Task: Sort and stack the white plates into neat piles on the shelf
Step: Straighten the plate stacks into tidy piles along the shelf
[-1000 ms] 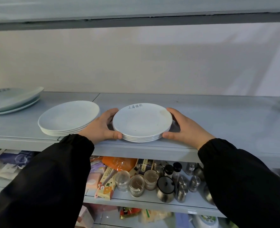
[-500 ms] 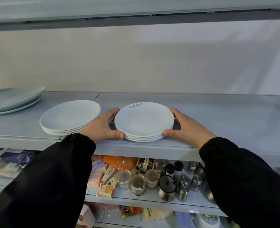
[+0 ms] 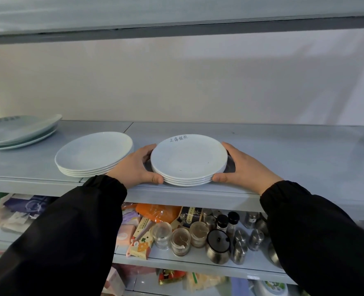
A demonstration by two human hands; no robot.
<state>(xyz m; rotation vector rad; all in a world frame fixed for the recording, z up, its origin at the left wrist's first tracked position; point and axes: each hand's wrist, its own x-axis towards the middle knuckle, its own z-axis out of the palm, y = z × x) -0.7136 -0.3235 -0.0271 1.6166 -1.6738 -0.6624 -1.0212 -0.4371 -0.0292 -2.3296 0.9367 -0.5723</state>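
Fingers (image 3: 149, 149) clasp round, glossy white plate stack (image 3: 189, 160).

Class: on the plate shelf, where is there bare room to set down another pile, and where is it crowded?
Free: the shelf right of the right hand, and the strip behind the piles along the wall. Crowded: the left, where the left hand fills the gap between the held stack and the neighbouring stack.

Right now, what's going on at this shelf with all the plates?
A person in black sleeves is stacking white plates. The left hand and right hand cup opposite sides of a small plate stack resting near the front edge of the shelf. A wider stack sits just left of it, and a greenish pile lies at the far left.
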